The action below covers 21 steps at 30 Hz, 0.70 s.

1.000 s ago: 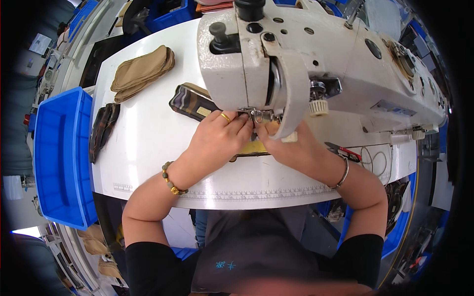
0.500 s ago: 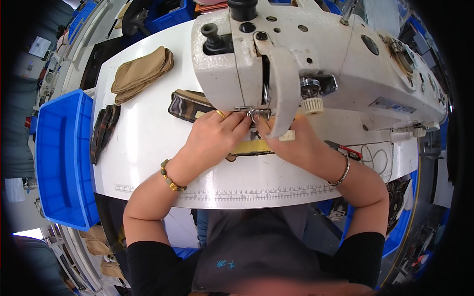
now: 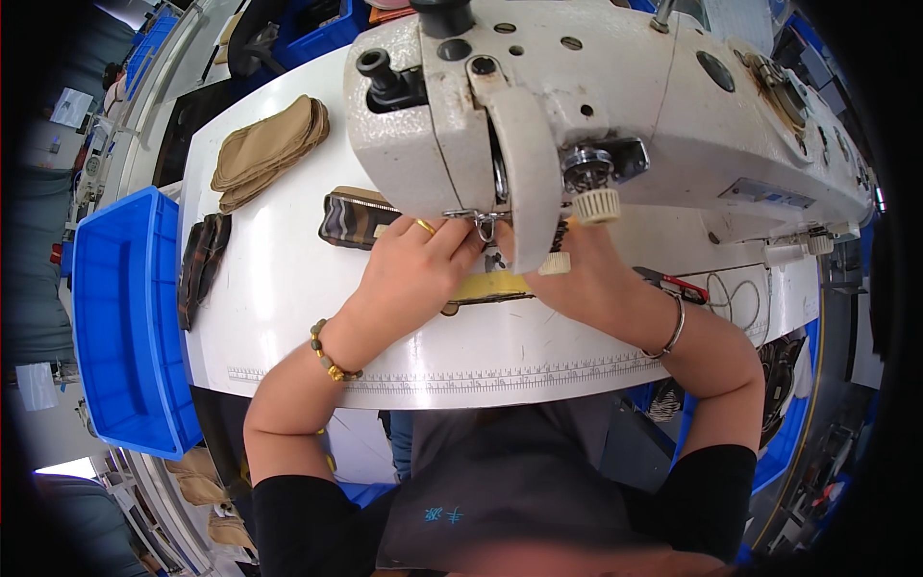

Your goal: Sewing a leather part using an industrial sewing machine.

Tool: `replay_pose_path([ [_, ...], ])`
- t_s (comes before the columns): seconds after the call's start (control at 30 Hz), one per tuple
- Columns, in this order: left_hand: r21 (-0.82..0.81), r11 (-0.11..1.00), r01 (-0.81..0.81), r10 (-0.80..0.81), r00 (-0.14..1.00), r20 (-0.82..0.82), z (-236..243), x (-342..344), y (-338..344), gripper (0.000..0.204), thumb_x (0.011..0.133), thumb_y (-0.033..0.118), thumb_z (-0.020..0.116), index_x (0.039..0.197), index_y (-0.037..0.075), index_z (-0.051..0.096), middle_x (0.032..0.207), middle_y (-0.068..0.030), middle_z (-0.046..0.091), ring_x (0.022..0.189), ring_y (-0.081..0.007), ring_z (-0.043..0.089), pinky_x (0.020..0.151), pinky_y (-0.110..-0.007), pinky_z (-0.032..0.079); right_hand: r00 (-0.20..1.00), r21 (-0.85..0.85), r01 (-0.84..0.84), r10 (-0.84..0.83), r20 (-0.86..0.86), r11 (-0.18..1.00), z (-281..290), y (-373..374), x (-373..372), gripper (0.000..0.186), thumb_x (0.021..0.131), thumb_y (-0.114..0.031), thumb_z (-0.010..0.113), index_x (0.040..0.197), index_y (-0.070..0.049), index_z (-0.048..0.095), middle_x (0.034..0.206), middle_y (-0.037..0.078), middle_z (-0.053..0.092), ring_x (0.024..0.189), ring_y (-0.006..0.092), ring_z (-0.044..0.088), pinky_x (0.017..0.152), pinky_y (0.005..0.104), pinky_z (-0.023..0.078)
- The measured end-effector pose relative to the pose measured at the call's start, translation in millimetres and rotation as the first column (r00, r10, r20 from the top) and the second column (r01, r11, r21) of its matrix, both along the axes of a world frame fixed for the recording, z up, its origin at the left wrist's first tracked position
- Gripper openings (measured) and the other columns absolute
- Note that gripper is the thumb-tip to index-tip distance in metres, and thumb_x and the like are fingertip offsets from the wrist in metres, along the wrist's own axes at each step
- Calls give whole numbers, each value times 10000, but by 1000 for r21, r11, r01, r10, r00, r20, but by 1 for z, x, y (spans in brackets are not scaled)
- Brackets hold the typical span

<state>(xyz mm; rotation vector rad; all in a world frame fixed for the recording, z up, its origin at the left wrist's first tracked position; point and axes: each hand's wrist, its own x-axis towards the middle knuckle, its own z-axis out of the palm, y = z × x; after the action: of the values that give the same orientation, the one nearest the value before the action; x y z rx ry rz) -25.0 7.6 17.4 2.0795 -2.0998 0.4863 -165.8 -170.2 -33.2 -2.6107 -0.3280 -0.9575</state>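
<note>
A large off-white sewing machine stands on a white table. My left hand, with a gold ring and a bead bracelet, presses a striped brown pouch piece toward the needle. Part of my right hand, which wears a thin bangle, is hidden under the machine head; it rests on a yellow piece with a dark zip edge. Both hands pinch the work at the presser foot.
A stack of tan pieces lies at the table's far left. A dark striped piece hangs over the left edge above a blue bin. Red-handled snips lie to the right. A printed ruler runs along the near edge.
The view has moved closer to the machine head. Both hands stay at the needle, shifted slightly forward with the work.
</note>
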Motion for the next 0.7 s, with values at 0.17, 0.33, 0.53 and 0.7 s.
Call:
replay_pose_path([
  [0.17, 11, 1000, -5, 5, 998, 57, 1, -3, 2, 330, 769, 137, 656, 1089, 98, 722, 1030, 15, 662, 870, -169, 618, 738, -321, 474, 991, 44, 9, -3, -136, 999, -1, 0, 0, 111, 700, -226, 702, 723, -118, 708, 646, 60, 559, 561, 243, 591, 506, 396, 434],
  [0.33, -24, 999, 27, -26, 998, 64, 1, -1, 2, 336, 777, 140, 651, 1103, 97, 720, 1064, 6, 688, 912, -174, 631, 784, -315, 472, 991, 108, 13, 2, -132, 994, 4, 5, 1, 178, 734, -202, 696, 878, -105, 735, 622, 56, 555, 524, 238, 586, 481, 391, 450],
  [0.53, -23, 999, 42, -42, 999, -8, 4, -5, 2, 307, 736, 95, 660, 1027, 9, 707, 1018, -67, 705, 950, -195, 615, 858, -319, 507, 985, 51, 58, -48, -166, 997, 2, 7, 2, 171, 794, -159, 678, 943, -93, 733, 565, 53, 534, 470, 245, 571, 427, 377, 444],
  [0.7, -25, 999, 33, -32, 999, 17, 3, -5, 1, 304, 729, 86, 657, 1019, 6, 700, 1038, -80, 707, 929, -197, 623, 816, -318, 524, 978, 87, 34, -15, -208, 996, -4, 6, 2, 100, 786, -170, 686, 847, -103, 729, 567, 67, 533, 478, 265, 577, 446, 389, 450],
])
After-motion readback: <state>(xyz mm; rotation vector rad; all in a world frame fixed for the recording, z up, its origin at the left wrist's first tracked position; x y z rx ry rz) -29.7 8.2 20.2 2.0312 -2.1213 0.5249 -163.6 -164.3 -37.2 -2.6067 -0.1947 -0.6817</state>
